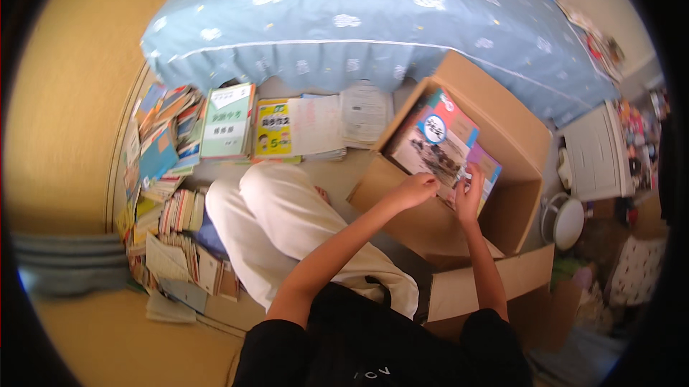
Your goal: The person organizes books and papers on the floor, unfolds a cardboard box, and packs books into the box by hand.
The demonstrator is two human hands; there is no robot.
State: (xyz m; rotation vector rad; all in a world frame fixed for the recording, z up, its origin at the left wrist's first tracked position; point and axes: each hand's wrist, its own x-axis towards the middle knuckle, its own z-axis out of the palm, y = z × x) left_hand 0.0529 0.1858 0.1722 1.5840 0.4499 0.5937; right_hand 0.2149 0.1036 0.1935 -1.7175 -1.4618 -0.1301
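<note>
An open cardboard box (pixel 511 193) stands on the floor in front of me, tilted in the view. Inside lies a paperback book (pixel 438 139) with a red, white and blue cover, and a purple-edged book (pixel 486 158) shows beneath its right side. My left hand (pixel 417 190) is at the near edge of the top book, fingers bent; whether it grips the book is unclear. My right hand (pixel 469 193) touches or hovers over the same book's lower right corner, its fingers bent and apart.
Stacks of books, one green and white (pixel 226 123), one yellow (pixel 273 128), line the floor below a bed with a blue cover (pixel 323 26). Many books (pixel 183 214) pile up at the left. Another cardboard box (pixel 490 284) is near my right arm. A round white stool (pixel 568 224) stands at the right.
</note>
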